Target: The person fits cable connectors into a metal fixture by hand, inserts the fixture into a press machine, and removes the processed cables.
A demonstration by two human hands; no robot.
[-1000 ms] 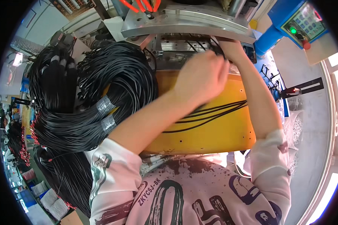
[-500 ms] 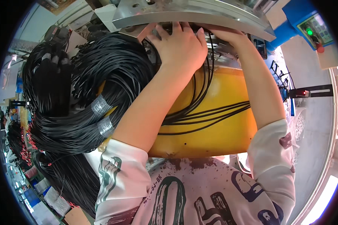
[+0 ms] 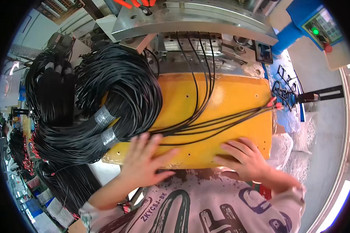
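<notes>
Several thin black cables [image 3: 198,110] hang from a metal mould [image 3: 190,42] under the steel press plate [image 3: 190,19]. They curve across the yellow board [image 3: 229,93], and their red-tipped ends [image 3: 275,104] lie at its right. My left hand [image 3: 146,159], fingers spread and empty, is over the board's front left part. Its fingertips reach the cables; whether they touch I cannot tell. Above the front right edge, my right hand [image 3: 243,159] is open too, fingers stretched out and holding nothing. Left of the board lies a thick coiled bundle of black cables [image 3: 132,93], bound with clear wrap.
More black cable bundles [image 3: 52,97] are piled at the far left. A blue control box [image 3: 319,27] with a green light stands back right. Orange-handled pliers [image 3: 144,7] rest on the press. A black bracket [image 3: 321,94] and clear plastic bags [image 3: 282,149] are at the right.
Both hands have come back from under the press plate toward my body and are now over the board's front edge. The cables stay in the mould, now in plain sight.
</notes>
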